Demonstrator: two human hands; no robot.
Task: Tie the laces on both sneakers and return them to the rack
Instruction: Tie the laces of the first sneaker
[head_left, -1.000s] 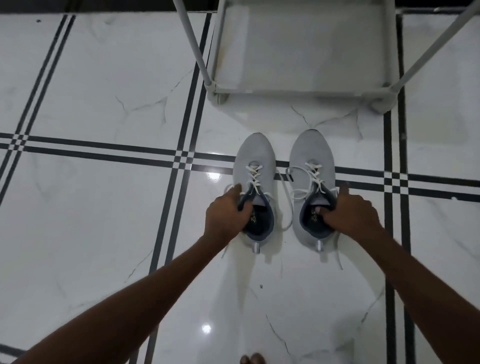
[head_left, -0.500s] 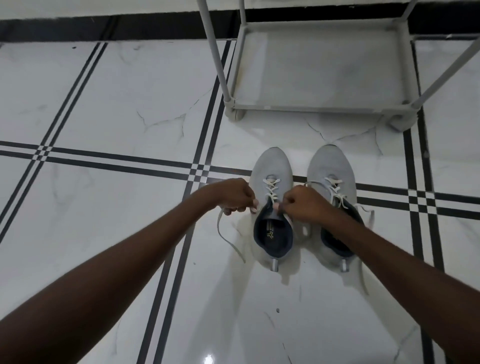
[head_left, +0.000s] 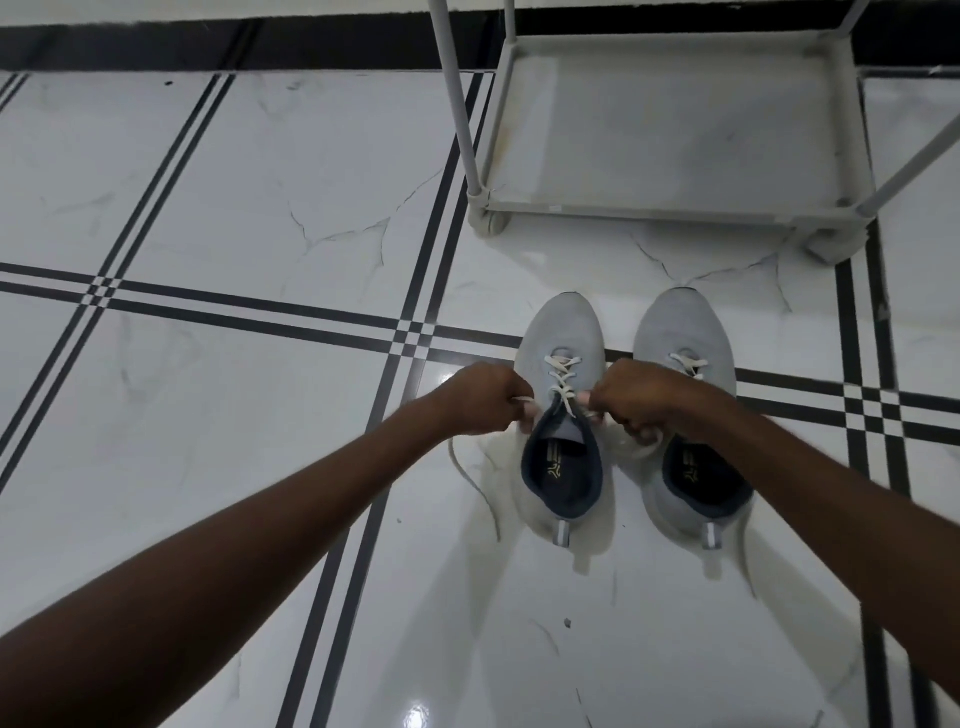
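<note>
Two light grey sneakers with dark blue linings stand side by side on the floor, toes pointing away from me. On the left sneaker (head_left: 563, 332) my left hand (head_left: 485, 397) pinches the left end of its white lace (head_left: 561, 376); that lace end trails down onto the floor. My right hand (head_left: 636, 397) grips the lace's right end, beside the tongue. The right sneaker (head_left: 680, 327) sits partly under my right forearm, its lace loose. The grey metal rack (head_left: 649, 210) stands just beyond the sneakers' toes, its bottom shelf bare.
The floor is glossy white marble tile with black double stripes (head_left: 249, 306). A black skirting band (head_left: 208, 44) runs along the far edge. The rack's upright legs (head_left: 460, 104) rise at the front corners.
A second ago each hand held a sneaker's collar. Both hands then went to the left sneaker and took its lace ends; they now pull them slightly further apart.
</note>
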